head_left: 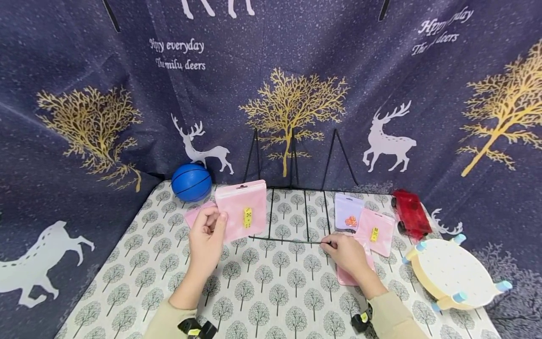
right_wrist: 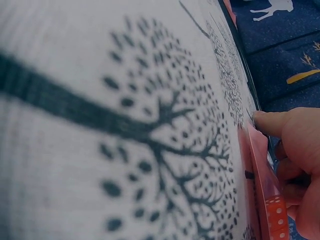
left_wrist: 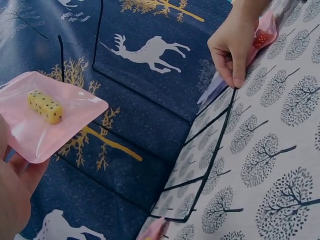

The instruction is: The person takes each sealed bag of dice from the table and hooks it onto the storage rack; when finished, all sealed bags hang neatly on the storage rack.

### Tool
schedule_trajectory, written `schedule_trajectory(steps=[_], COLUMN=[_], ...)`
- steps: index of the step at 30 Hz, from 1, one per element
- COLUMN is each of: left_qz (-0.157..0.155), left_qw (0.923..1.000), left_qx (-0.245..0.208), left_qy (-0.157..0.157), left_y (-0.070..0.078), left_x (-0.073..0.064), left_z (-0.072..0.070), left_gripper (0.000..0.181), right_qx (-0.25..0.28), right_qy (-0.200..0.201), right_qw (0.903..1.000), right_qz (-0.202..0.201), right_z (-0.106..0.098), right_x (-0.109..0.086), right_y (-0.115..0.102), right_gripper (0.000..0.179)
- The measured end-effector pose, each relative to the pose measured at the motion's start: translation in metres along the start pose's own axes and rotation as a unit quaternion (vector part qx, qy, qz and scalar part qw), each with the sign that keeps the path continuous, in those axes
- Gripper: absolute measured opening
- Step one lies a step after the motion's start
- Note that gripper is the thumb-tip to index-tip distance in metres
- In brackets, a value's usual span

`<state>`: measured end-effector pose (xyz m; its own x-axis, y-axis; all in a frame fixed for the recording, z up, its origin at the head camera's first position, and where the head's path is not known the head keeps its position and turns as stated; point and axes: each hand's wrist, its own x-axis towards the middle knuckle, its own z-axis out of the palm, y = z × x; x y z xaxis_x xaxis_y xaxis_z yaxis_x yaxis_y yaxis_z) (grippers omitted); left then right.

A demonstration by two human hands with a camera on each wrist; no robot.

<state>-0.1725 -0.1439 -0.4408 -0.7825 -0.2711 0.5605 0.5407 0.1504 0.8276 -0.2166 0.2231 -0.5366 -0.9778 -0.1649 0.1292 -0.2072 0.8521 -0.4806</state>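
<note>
My left hand [head_left: 206, 242] pinches a pink zip pouch [head_left: 232, 212] by its lower left side, raised above the table. Yellow dice [left_wrist: 45, 106] show through its clear front in the left wrist view. My right hand [head_left: 349, 254] pinches the front right corner of a black wire rack [head_left: 279, 240], which stands against the backdrop. Under and beside that hand lie a pink pouch [head_left: 346, 278], partly covered, a second pink pouch [head_left: 383, 245] with yellow dice and a lilac pouch [head_left: 343, 207] with orange dice. Orange dotted dice [right_wrist: 276, 217] show close to my right fingers.
A blue ball [head_left: 191, 182] sits at the back left, near another pink pouch [head_left: 192, 215] partly hidden by my left hand. At the right stand a red toy car [head_left: 411, 214] and an upturned round stool [head_left: 453, 270]. A patterned cloth [head_left: 271, 292] covers the table.
</note>
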Motion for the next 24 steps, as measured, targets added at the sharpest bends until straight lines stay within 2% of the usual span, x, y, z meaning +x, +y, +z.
schedule_trajectory(steps=[5, 14, 24], left_qz=[0.007, -0.024, -0.049], left_qw=[1.0, 0.9997, 0.9987], left_qx=[-0.006, -0.003, 0.008], left_qy=[0.0, 0.004, 0.003], left_y=[-0.003, -0.009, -0.01], left_x=[0.004, 0.009, 0.029], left_z=[0.003, 0.007, 0.018], left_gripper=[0.007, 0.009, 0.014], right_qx=[0.001, -0.003, -0.003], right_qy=[-0.001, -0.003, -0.001], right_qw=[1.0, 1.0, 1.0], right_qz=[0.002, 0.006, -0.002], right_z=[0.0, 0.0, 0.0], right_x=[0.0, 0.0, 0.0], right_y=[0.0, 0.0, 0.001], right_gripper=[0.008, 0.008, 0.007])
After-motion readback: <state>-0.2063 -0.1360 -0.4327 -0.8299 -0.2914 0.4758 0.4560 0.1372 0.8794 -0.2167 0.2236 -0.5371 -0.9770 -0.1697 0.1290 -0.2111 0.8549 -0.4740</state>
